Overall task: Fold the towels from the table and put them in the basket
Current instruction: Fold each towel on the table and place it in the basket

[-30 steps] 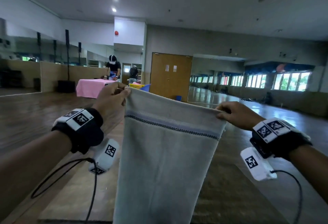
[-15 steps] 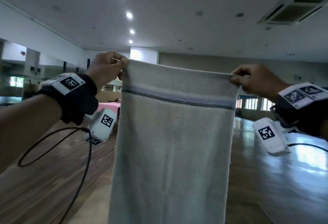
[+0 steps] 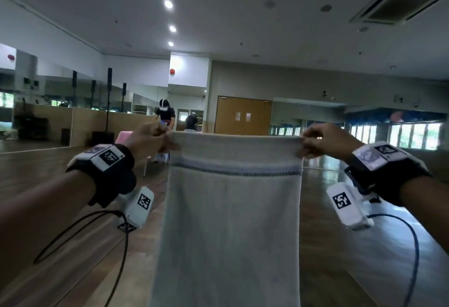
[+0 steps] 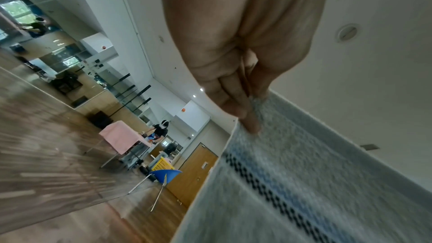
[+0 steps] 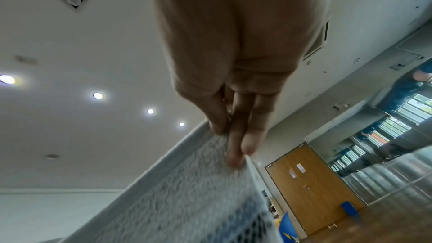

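Grey terry cloth fills the middle of the head view: a pale grey rectangular towel [image 3: 230,221] with a dark zigzag stripe and a faint blue band near its top hem hangs straight down in the air, its top edge stretched level between both hands, its lower end running out of the bottom of the picture.

At the towel's upper left corner, the left hand [image 3: 148,140] pinches the hem, thumb on the near side and curled fingers [image 4: 243,114] closed on the cloth. At the towel's upper right corner, the right hand [image 3: 323,142] does the same, its fingertips [image 5: 236,154] clamped on the edge of the fabric. Each wrist carries a black strap with white coded tags, and a thin black cable loops down from each, to either side of the towel.

Behind the towel, a brown wooden floor [image 3: 48,209] stretches away to a brown double door [image 3: 243,115], which stands just above the towel's top edge. Left of the towel's left corner, far back, two people stand beside a table covered with a pink cloth [image 4: 121,138]. Near that table, the left wrist view shows a yellow slatted plastic basket [image 4: 161,163] and a blue plastic chair with thin metal legs [image 4: 164,173].
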Motion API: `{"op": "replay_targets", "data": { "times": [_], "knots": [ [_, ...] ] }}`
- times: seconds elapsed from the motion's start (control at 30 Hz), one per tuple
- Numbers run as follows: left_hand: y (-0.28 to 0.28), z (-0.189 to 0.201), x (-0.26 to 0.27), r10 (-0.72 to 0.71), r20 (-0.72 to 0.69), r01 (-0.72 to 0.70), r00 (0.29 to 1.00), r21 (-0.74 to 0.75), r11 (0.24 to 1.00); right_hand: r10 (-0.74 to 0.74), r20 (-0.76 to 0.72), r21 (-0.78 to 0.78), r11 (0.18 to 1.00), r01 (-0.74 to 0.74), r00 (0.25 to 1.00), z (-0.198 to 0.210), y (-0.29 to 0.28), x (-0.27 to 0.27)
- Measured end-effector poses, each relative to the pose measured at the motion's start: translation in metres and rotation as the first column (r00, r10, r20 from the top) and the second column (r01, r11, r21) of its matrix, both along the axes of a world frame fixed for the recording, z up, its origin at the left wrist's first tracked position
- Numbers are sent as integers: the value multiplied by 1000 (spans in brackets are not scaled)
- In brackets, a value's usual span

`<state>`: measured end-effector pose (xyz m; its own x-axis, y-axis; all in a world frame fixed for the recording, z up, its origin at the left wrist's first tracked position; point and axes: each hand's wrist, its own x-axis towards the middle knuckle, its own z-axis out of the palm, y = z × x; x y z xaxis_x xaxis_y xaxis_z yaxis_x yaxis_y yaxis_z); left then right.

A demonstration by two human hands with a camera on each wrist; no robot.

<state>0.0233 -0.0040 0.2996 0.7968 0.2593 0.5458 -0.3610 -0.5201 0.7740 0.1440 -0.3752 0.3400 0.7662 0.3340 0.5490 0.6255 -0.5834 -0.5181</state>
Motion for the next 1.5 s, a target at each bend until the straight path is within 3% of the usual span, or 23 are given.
{"op": "replay_targets", "data": {
  "times": [0.13,0.23,0.33,0.43,0.5,0.57,0.83,1.03,1.1,1.17,1.27,1.37,1.43,1.5],
  "knots": [
    [-12,37,-10,20,277,13,961,-118,993,-1,149,225,974,-33,989,31,3,-10],
    [-19,46,-20,11,322,21,947,-96,995,0,182,261,964,-48,983,39,2,-21],
    [-21,37,-28,53,310,-45,949,-33,998,-13,177,230,973,-29,984,28,-2,-31],
    [-14,13,-29,60,215,-95,975,156,983,1,54,2,1000,-2,999,5,-8,-35],
    [-6,-11,-24,27,69,-48,997,320,946,22,-98,-186,982,-40,995,-18,-11,-31],
    [3,-39,-17,36,-69,-6,997,386,922,9,-192,-306,950,-69,981,-43,-11,-22],
    [29,-132,26,82,-157,-12,984,407,913,6,-291,-322,941,-104,957,-129,7,30],
    [34,-233,62,69,-379,101,923,410,907,-45,-482,-448,871,-201,875,-228,28,73],
    [37,-280,76,178,-443,107,879,547,831,-93,-543,-548,792,-268,835,-275,37,84],
    [34,-329,84,330,-486,153,809,717,680,-146,-582,-636,694,-336,800,-330,46,93],
    [24,-393,92,386,-533,250,753,774,582,-194,-503,-758,567,-323,842,-409,55,99],
    [19,-435,94,342,-597,320,726,733,600,-191,-480,-712,655,-253,856,-465,56,96],
    [21,-446,92,293,-601,323,744,707,629,-187,-473,-609,776,-166,861,-486,52,89],
    [24,-447,84,264,-604,329,752,691,644,-199,-466,-548,830,-104,862,-494,46,76]
  ]
}}
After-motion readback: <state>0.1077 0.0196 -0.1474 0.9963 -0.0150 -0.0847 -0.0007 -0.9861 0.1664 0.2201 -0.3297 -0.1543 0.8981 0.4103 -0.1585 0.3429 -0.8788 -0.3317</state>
